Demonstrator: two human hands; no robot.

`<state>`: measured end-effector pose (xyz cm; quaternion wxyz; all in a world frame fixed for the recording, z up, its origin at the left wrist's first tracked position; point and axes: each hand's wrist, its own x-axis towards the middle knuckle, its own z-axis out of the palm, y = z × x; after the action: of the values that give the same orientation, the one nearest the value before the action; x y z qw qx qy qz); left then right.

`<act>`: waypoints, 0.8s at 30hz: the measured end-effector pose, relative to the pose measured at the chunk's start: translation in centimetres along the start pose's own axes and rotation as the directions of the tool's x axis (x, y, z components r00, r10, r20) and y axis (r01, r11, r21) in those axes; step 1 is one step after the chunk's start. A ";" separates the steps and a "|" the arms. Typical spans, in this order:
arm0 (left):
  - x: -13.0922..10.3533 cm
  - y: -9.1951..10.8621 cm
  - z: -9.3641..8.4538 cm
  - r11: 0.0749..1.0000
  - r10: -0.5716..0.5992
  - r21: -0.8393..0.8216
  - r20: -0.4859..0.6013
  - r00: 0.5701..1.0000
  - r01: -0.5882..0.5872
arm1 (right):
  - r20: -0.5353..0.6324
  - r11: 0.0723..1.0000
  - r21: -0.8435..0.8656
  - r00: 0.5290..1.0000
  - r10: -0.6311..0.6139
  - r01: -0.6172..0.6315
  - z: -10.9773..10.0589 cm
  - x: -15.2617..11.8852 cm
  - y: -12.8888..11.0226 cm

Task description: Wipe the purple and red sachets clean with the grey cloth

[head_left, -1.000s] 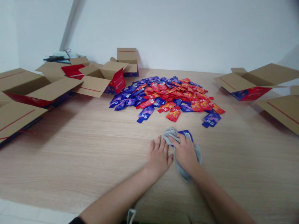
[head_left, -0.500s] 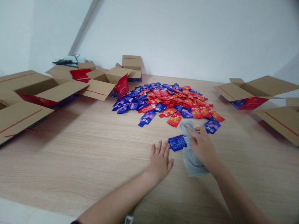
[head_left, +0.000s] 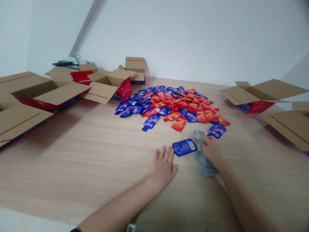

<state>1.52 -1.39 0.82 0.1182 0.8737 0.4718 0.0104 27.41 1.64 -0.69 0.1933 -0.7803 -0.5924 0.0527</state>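
Note:
A blue pouch [head_left: 184,147] with a white label patch lies flat on the wooden table [head_left: 96,167]. My left hand [head_left: 164,166] rests with fingers spread, its fingertips at the pouch's left edge. Just right of the pouch, my right hand [head_left: 211,149] is closed on a grey cloth [head_left: 205,164], whose lower part hangs down onto the tabletop. Beyond both hands spreads a pile of red and blue pouches [head_left: 173,103]. One more blue pouch [head_left: 217,130] lies just past my right hand.
Open cardboard boxes stand on the left [head_left: 48,91], at the back [head_left: 135,66] and in the middle left [head_left: 108,83]. Two more sit on the right [head_left: 256,96], [head_left: 289,124]. A white wall [head_left: 193,38] rises behind the table.
My right hand has moved right with the grey cloth, off the blue pouch, uncovering its right end and label patch. My left hand has stayed nearly still.

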 end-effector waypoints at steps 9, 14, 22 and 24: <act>-0.5 0.3 0.6 0.996 -0.080 0.035 -0.054 0.995 0.082 | 0.118 0.987 0.112 0.984 -0.131 0.118 -1.0 -4.3 -2.2; -0.5 0.3 0.7 0.996 -0.074 0.042 -0.043 0.996 0.076 | -0.188 0.958 0.163 0.961 -0.204 0.235 -6.0 -4.2 -6.5; -0.2 0.4 -0.1 0.996 -0.069 0.066 0.041 0.997 0.067 | 0.060 0.908 -0.190 0.928 -0.368 0.373 1.6 -6.1 -10.6; 0.0 0.4 0.2 0.995 -0.066 0.077 0.021 0.998 0.065 | 0.009 0.926 -0.247 0.956 -0.294 0.287 2.0 -6.1 -7.9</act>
<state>1.86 -1.66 0.73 0.0907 0.8617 0.4988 -0.0217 17.81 -1.91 -0.60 0.1091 -0.7026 -0.7005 -0.0610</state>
